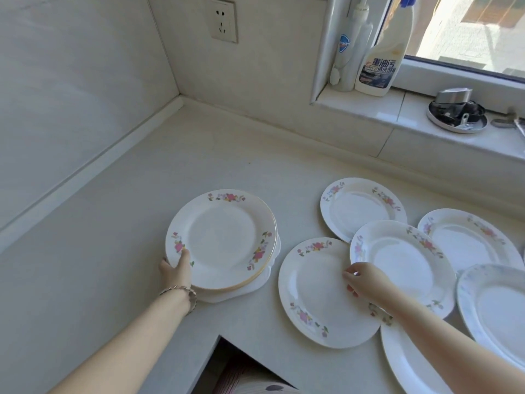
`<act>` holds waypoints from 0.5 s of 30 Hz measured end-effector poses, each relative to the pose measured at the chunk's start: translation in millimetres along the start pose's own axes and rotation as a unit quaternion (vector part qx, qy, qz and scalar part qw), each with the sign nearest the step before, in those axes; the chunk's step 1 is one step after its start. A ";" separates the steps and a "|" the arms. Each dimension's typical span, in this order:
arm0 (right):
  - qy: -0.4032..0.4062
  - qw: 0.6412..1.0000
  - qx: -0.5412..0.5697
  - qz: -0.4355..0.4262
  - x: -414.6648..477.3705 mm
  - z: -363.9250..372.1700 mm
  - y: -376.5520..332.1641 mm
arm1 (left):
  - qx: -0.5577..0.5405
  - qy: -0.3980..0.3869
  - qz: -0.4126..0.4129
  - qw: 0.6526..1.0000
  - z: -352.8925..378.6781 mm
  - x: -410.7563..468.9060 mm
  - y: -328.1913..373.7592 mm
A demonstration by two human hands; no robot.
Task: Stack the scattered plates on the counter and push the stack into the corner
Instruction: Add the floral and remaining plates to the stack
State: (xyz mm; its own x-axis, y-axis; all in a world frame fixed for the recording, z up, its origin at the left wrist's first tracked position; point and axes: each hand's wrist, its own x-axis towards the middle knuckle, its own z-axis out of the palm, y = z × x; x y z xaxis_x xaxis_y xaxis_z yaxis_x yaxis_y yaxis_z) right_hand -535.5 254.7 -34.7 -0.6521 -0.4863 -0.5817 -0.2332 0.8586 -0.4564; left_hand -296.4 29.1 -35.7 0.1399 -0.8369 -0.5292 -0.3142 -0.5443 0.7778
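L arm comes in from lower left, forearm straight, bracelet on wrist. L hand is at the near-left rim of the plate stack: thumb on top of the rim, other fingers tucked under the edge, gripping it. R arm comes in from lower right. R hand has its fingers curled, pinching the left rim of the tilted floral plate.

Bench is pale off-white w/ tiled walls on two sides meeting at the corner. Wall socket sits above it. On the right, the windowsill holds a pump bottle, a spray cleaner bottle and a round tin w/ metal bits.

Stack is mid-bench, well apart from the corner. Top plate is white w/ pink flower sprays and a gold edge; a white scalloped plate pokes out beneath. Tilted plate overlaps the near floral plate and the back floral plate. Further right are another floral plate and a blue-patterned plate. A plain white plate lies under the R forearm.
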 end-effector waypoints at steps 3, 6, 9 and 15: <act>-0.005 1.000 0.001 0.003 -0.6 0.4 -0.4 | -0.065 0.040 -0.013 0.997 11.3 -8.8 1.7; -0.004 1.000 0.009 0.006 -0.1 1.6 1.5 | -0.061 0.053 0.007 0.997 11.9 -11.5 4.7; -0.007 1.000 0.010 0.015 -0.9 3.1 2.5 | -0.030 0.048 0.020 0.998 9.8 -11.6 5.5; -0.009 1.000 0.013 0.017 -6.3 0.4 11.0 | 0.157 0.068 0.121 0.978 7.6 -18.1 8.9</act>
State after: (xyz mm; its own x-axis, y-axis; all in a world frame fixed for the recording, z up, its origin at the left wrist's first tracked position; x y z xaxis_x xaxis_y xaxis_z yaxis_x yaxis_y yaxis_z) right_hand -533.6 267.1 -36.3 -0.6458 -0.4593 -0.6099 -0.1916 0.8707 -0.4529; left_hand -308.9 39.9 -21.8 0.1425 -0.9503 -0.2767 -0.6229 -0.3033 0.7211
